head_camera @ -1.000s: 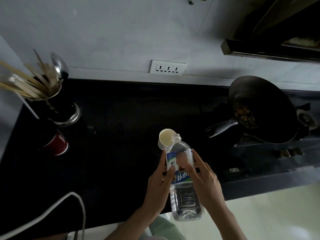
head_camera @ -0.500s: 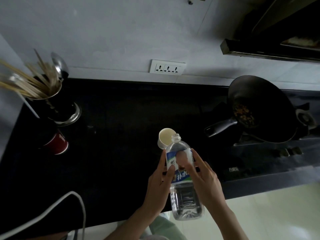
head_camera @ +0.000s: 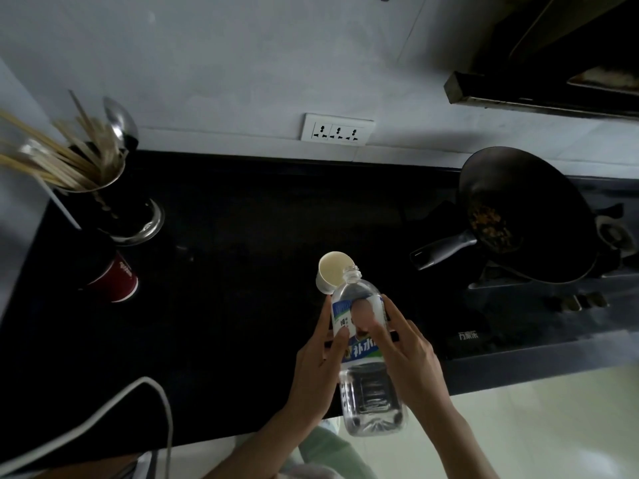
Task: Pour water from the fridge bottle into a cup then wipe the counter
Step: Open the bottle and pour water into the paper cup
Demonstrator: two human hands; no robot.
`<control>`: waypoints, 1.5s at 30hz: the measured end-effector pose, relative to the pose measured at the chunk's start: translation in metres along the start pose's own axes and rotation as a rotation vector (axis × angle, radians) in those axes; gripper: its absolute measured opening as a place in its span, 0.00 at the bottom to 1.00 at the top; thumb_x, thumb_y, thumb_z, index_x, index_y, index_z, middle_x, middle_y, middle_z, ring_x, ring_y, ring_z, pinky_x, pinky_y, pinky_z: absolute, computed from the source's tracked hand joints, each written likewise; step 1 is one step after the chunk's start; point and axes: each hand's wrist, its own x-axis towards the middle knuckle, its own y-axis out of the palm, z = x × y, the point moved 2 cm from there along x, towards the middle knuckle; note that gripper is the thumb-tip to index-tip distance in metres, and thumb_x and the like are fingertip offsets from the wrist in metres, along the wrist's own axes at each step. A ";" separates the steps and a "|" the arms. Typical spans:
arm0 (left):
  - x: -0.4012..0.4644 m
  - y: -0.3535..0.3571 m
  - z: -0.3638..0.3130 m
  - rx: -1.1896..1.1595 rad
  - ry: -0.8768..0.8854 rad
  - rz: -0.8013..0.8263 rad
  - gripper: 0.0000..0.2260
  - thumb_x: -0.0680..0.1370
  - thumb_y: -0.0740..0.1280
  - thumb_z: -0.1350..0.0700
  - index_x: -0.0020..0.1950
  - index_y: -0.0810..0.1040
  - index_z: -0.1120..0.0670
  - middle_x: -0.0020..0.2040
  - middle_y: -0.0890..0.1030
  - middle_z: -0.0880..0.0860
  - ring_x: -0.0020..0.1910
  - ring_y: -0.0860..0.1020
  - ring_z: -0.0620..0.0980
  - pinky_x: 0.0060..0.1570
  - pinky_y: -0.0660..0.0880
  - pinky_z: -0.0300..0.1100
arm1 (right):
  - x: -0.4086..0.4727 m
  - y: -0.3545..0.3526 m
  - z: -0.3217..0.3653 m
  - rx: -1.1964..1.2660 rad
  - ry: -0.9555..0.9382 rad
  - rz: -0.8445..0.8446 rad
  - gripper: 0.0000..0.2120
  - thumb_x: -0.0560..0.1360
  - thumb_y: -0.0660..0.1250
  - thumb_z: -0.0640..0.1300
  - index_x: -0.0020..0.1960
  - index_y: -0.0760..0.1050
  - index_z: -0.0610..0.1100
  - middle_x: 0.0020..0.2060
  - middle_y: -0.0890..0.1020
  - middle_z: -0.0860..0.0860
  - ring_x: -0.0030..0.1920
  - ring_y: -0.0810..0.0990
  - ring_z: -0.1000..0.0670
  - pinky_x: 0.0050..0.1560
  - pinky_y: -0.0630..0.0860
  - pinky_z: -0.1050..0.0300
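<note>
A: Surface condition?

B: Black counter [head_camera: 242, 305] against a pale wall carrying a triple socket [head_camera: 338, 129]. The front edge runs diagonally along the bottom, with light floor beyond it at lower right.

A: Describe the bottle.

B: Clear plastic bottle [head_camera: 363, 361], uncapped, blue-and-white label around its upper body, water visible in its lower half. It is tilted forward, neck over the rim of a small white paper cup [head_camera: 334, 271] standing mid-counter. The base overhangs the front edge.

A: Hand state?

B: Left hand [head_camera: 316, 371] holds the bottle's left side, fingers wrapped around the label. Right hand [head_camera: 409, 361] grips the right side, thumb across the label and fingers extended along the bottle.

A: Clearances?

B: Open counter lies left of the cup and behind it. At left: a red cup [head_camera: 112, 280], and a metal holder of chopsticks [head_camera: 103, 198]. A white cable [head_camera: 114, 406] crosses the near-left corner. At right, well apart from the cup: a wok [head_camera: 529, 216], handle pointing toward the cup.
</note>
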 end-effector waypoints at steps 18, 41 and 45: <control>0.000 -0.001 -0.003 -0.015 -0.031 -0.020 0.20 0.77 0.58 0.49 0.67 0.58 0.34 0.48 0.84 0.39 0.49 0.83 0.42 0.44 0.78 0.34 | 0.000 0.001 0.002 -0.021 0.011 0.007 0.35 0.70 0.48 0.73 0.74 0.57 0.63 0.52 0.77 0.54 0.48 0.78 0.57 0.46 0.77 0.57; 0.005 -0.003 0.003 0.023 -0.025 -0.015 0.22 0.77 0.59 0.46 0.68 0.57 0.32 0.50 0.84 0.44 0.51 0.84 0.46 0.48 0.80 0.39 | 0.000 0.001 0.006 0.012 0.025 0.002 0.35 0.70 0.50 0.72 0.74 0.58 0.62 0.53 0.75 0.54 0.49 0.78 0.56 0.48 0.77 0.57; 0.006 -0.003 0.004 0.020 -0.029 -0.012 0.22 0.77 0.59 0.47 0.68 0.58 0.33 0.50 0.84 0.44 0.51 0.84 0.45 0.47 0.79 0.37 | 0.001 0.001 0.005 0.027 0.026 0.003 0.35 0.68 0.49 0.75 0.73 0.58 0.64 0.53 0.75 0.55 0.50 0.78 0.55 0.50 0.79 0.51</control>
